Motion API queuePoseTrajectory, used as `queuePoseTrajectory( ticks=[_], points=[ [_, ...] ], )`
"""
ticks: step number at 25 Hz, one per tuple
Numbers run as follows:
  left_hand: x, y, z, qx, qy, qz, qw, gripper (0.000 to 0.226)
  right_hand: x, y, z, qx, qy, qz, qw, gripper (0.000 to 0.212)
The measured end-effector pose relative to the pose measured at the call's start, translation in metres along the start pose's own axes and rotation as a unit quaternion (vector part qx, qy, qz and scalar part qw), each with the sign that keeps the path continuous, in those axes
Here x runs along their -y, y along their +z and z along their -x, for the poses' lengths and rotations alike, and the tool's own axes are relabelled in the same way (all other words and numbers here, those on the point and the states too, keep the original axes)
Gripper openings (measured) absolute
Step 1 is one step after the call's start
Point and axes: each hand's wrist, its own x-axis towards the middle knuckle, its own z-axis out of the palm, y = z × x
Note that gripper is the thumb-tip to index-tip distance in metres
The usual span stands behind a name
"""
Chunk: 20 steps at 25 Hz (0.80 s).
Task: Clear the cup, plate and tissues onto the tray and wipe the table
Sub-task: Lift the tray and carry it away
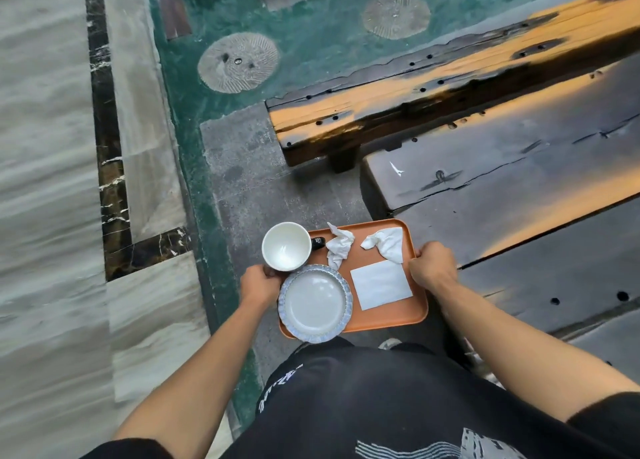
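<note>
I hold an orange tray (414,315) in the air in front of my body, beside the dark wooden table (519,188). My left hand (258,284) grips the tray's left edge and my right hand (433,264) grips its right edge. On the tray stand a white cup (285,247) with a dark handle at the far left and a white plate with a blue rim (315,303) at the near left. Two crumpled tissues (339,245) (386,242) lie at the far side, and a flat white napkin (379,284) lies near my right hand.
A wooden bench (415,102) runs along the far side of the table. A small white scrap (396,169) lies on the table's left end. Below the tray is grey and green floor (249,168), with marble tiles (45,181) to the left.
</note>
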Motion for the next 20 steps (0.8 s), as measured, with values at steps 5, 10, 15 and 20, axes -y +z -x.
queuePoseTrajectory(
  ticks=[5,10,15,20],
  points=[
    [0.024,-0.043,-0.030,-0.023,-0.039,0.024,0.999,0.026,0.061,0.026,-0.002,0.024,-0.038,0.023,0.999,0.015],
    [0.044,-0.084,-0.066,-0.029,-0.053,0.047,0.997,0.026,0.128,0.051,-0.005,0.003,-0.051,0.036,0.998,0.024],
    [0.055,-0.120,-0.099,-0.035,-0.055,0.061,0.996,0.028,0.180,0.073,-0.012,0.001,-0.063,0.036,0.997,0.027],
    [0.062,-0.145,-0.129,-0.043,-0.068,0.072,0.994,0.023,0.229,0.084,-0.023,0.016,-0.073,0.055,0.996,0.027]
  ],
)
